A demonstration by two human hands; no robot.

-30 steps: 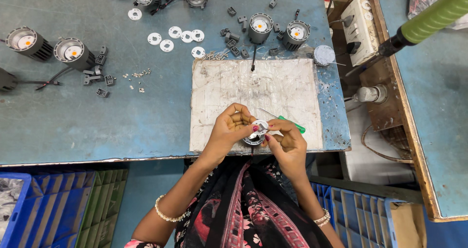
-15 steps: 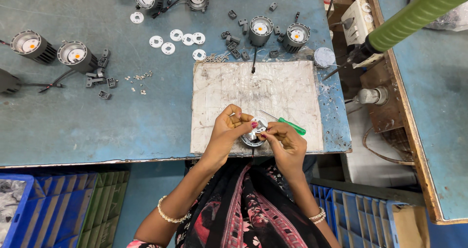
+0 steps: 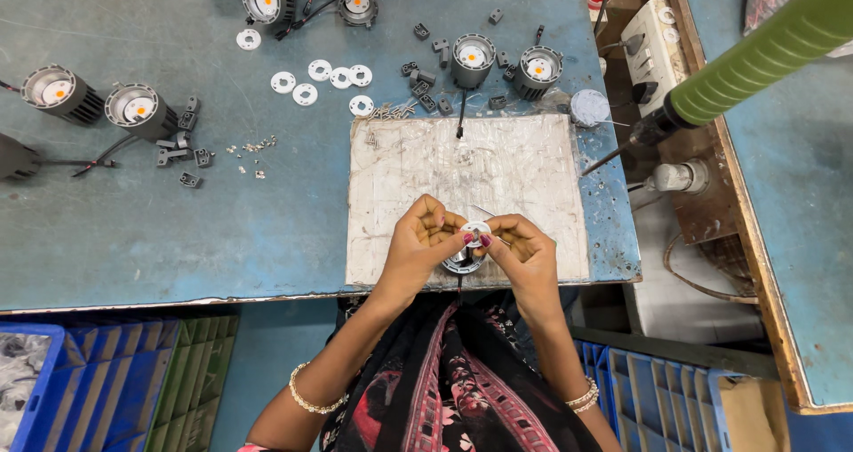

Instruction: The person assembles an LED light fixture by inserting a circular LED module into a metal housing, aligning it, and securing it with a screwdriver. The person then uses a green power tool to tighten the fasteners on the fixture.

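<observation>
My left hand (image 3: 425,241) and right hand (image 3: 520,248) pinch white ring (image 3: 474,232) over lamp housing (image 3: 464,261) beneath grip; slip likely drops ring off desk (image 3: 178,230) edge.

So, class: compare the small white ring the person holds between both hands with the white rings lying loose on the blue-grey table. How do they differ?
The small white ring is pinched by the left hand and right hand, over a dark round lamp housing on the pale work board. The loose white rings lie flat, untouched, on the bare blue-grey table, farther from the person. The held ring is partly hidden by fingers; the loose ones show fully. All are white, round and holed.
</observation>
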